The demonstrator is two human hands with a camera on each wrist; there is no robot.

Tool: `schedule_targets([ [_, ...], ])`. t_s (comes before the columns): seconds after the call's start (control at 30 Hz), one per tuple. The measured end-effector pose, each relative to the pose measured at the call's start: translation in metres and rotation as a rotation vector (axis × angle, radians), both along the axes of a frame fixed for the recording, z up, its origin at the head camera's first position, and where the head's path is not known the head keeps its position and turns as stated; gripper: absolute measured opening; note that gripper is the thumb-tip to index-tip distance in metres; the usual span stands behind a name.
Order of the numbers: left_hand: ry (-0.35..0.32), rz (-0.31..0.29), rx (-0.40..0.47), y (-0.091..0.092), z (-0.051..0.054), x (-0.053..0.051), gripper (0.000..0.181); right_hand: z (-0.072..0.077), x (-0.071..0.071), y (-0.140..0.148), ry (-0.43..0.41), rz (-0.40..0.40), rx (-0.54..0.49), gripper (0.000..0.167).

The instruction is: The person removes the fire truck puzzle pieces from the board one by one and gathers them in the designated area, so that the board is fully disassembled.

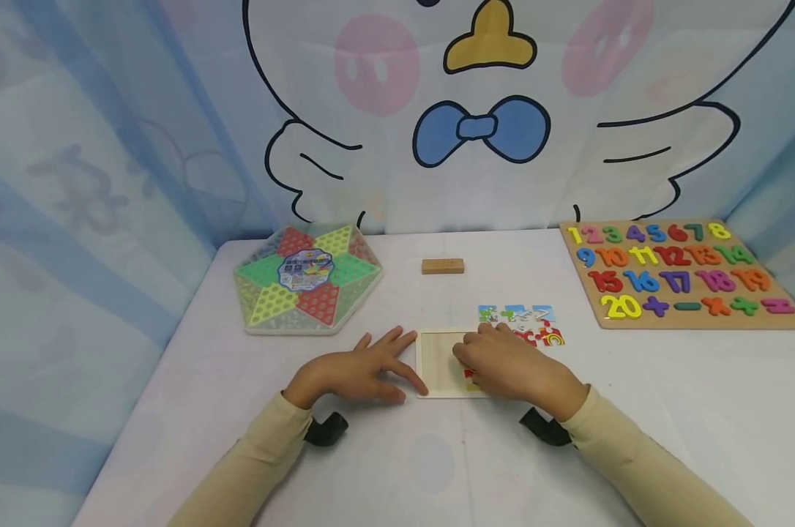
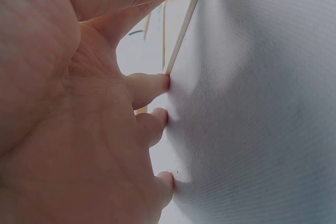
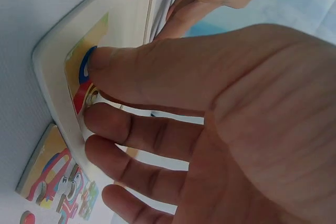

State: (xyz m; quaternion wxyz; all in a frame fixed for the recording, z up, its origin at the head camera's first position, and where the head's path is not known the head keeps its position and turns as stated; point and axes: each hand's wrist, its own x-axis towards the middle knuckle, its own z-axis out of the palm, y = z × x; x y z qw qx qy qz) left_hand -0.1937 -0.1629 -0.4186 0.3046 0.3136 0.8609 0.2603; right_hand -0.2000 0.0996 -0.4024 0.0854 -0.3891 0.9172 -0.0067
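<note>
A shallow wooden puzzle tray (image 1: 440, 362) lies on the table between the hands. My left hand (image 1: 364, 369) has its fingers spread, with fingertips touching the tray's left edge and the table. Over the tray's right part, my right hand (image 1: 519, 369) holds a puzzle piece (image 3: 84, 85) at its corner. In the right wrist view the thumb rests on the piece's blue arc, and the forefinger is at its red part. The hand covers most of this piece in the head view. Beyond the right hand lie several loose puzzle pieces (image 1: 519, 318), partly hidden by it.
A hexagonal boxed board game (image 1: 305, 282) lies at the back left. A small wooden block (image 1: 443, 266) sits behind the tray. At the back right is a wooden number board (image 1: 687, 278) with colourful digits. A printed curtain (image 1: 397, 176) hangs behind the table.
</note>
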Motion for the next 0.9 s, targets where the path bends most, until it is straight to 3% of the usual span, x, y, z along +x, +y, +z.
schedule_targets([
  [0.57, -0.001, 0.0, 0.002, 0.0006, 0.0017, 0.0011, 0.028, 0.0011, 0.0024, 0.0003, -0.066, 0.016, -0.057, 0.023],
  [0.9, -0.003, -0.001, 0.004, 0.0007, 0.0014, 0.001, 0.027, 0.0026, -0.0024, 0.0005, -0.173, -0.018, -0.09, 0.022],
])
